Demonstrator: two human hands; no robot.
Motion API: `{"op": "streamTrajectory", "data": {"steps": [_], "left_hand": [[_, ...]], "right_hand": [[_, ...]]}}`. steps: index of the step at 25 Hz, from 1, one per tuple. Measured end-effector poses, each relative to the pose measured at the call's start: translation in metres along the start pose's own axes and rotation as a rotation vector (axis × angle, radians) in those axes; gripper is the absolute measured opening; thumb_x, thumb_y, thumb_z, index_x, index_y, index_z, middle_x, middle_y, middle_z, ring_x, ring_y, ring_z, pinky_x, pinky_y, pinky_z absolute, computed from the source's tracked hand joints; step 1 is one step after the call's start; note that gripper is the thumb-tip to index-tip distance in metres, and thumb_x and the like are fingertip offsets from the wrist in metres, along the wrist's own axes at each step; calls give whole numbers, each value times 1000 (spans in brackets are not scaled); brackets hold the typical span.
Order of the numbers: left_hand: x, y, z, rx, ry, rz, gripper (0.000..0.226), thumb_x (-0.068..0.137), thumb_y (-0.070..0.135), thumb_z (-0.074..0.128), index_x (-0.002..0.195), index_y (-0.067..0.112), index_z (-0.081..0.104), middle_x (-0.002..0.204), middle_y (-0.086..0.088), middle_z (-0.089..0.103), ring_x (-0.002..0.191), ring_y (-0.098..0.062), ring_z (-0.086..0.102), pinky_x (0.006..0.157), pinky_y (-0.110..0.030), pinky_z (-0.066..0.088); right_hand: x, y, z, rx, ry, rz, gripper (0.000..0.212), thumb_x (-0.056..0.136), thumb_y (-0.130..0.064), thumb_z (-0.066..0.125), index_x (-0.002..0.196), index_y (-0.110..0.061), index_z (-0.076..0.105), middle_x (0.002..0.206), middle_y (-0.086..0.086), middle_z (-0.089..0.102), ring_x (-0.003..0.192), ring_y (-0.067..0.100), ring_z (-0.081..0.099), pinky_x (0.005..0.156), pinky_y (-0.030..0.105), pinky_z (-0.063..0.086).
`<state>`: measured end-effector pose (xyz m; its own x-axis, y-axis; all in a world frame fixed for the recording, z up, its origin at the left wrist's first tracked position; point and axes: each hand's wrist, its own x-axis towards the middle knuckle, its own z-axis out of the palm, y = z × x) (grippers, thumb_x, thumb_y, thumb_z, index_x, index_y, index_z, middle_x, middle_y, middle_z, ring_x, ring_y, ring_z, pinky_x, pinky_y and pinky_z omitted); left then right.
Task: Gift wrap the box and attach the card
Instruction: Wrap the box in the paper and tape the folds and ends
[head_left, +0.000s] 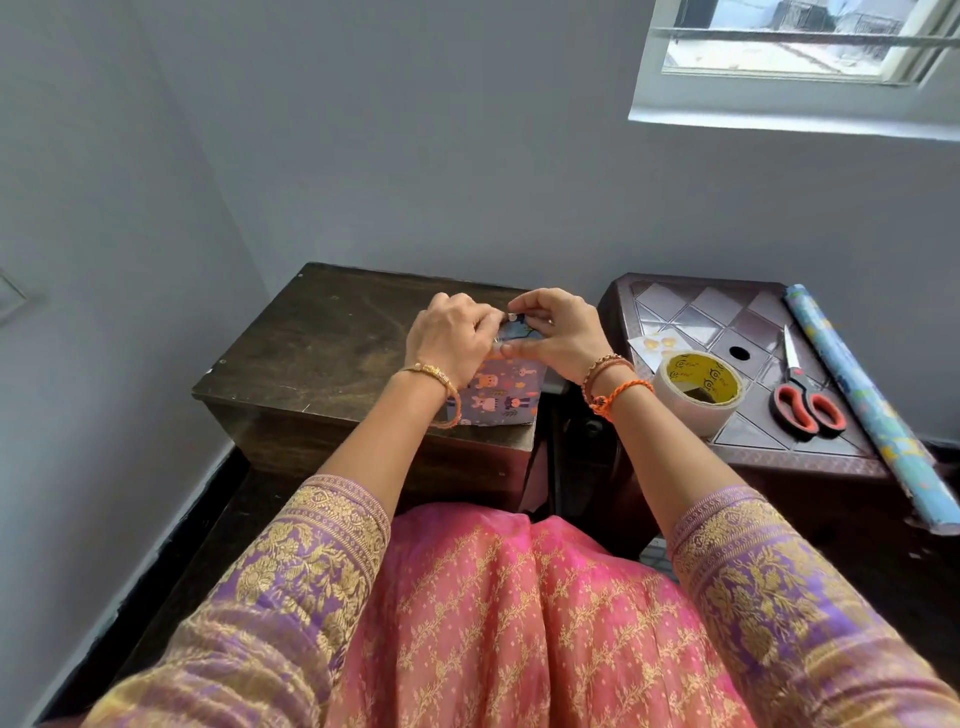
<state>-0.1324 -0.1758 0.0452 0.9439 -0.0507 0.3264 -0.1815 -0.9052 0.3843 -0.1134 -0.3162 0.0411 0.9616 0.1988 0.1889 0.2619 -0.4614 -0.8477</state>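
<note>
Wrapped box (501, 397): purple cartoon-print paper, on dark wooden table (311, 358), right front corner. Left hand (452, 340) and right hand (558, 332): both pinching the folded paper at its far end. Adjacent tiled stool (691, 312): tape roll (698, 392), scissors (802, 395), wrapping-paper roll (872, 405), card (652, 348).

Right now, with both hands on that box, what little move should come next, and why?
Probably press the far flap flat. Both the left hand and right hand pinch paper at the far end of the box, and the tape lies unused beside it.
</note>
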Motion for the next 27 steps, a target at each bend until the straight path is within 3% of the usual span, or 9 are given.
{"op": "streamTrajectory", "data": {"steps": [4, 7, 12, 18, 21, 23, 25, 27], "left_hand": [[18, 3, 0, -101, -70, -146, 23, 80, 40, 67, 95, 22, 69, 97, -5, 68, 98, -21, 59, 81, -30, 48], [22, 3, 0, -183, -99, -192, 22, 75, 36, 72, 90, 20, 68, 91, -3, 68, 92, -21, 63, 87, -38, 50], [29, 2, 0, -241, -115, -216, 21, 77, 31, 72, 93, 17, 70, 91, -6, 70, 93, -24, 63, 90, -40, 50], [20, 5, 12, -244, 25, -244, 13, 82, 22, 65, 92, 17, 73, 91, -8, 71, 97, -26, 61, 88, -39, 49], [12, 12, 9, -192, 43, -268, 17, 85, 19, 59, 97, 20, 72, 100, -7, 70, 104, -25, 55, 87, -33, 46], [5, 13, 7, -123, 37, -240, 23, 88, 17, 52, 104, 20, 68, 110, -8, 65, 108, -26, 51, 87, -32, 42], [-4, 15, 7, -29, 14, -188, 28, 88, 18, 48, 113, 21, 62, 119, -7, 57, 112, -26, 47, 89, -33, 39], [-11, 17, 7, 23, -6, -169, 31, 87, 20, 47, 117, 22, 59, 123, -5, 51, 113, -23, 45, 91, -32, 36]], "right_hand": [[1, 4, 4, -60, 44, -48, 48, 59, -12, 85, 102, -4, 64, 106, 8, 61, 94, 12, 58, 85, 14, 46], [3, 9, 5, -87, 44, -98, 47, 60, -11, 84, 102, -2, 64, 107, 12, 61, 99, 21, 60, 90, 26, 50], [10, 13, 4, -109, 7, -141, 44, 64, -4, 81, 105, -3, 64, 106, 10, 59, 101, 22, 59, 92, 28, 50], [6, 14, 4, 70, -31, -88, 44, 64, 8, 76, 105, -2, 62, 105, 6, 53, 103, 19, 58, 93, 20, 48], [-1, 16, 5, 110, -30, -115, 45, 62, 11, 75, 104, -2, 62, 105, 7, 54, 106, 25, 58, 96, 28, 47], [-6, 18, 8, 147, -28, -150, 46, 62, 14, 74, 103, -3, 62, 105, 8, 53, 105, 23, 57, 96, 27, 47], [-14, 19, 11, 218, 15, -189, 48, 61, 17, 72, 102, -6, 62, 106, 8, 54, 100, 17, 57, 91, 20, 47], [-28, 24, 19, 212, 163, -235, 52, 60, 18, 69, 103, -10, 61, 106, 7, 53, 103, 10, 54, 91, 17, 43]]}}
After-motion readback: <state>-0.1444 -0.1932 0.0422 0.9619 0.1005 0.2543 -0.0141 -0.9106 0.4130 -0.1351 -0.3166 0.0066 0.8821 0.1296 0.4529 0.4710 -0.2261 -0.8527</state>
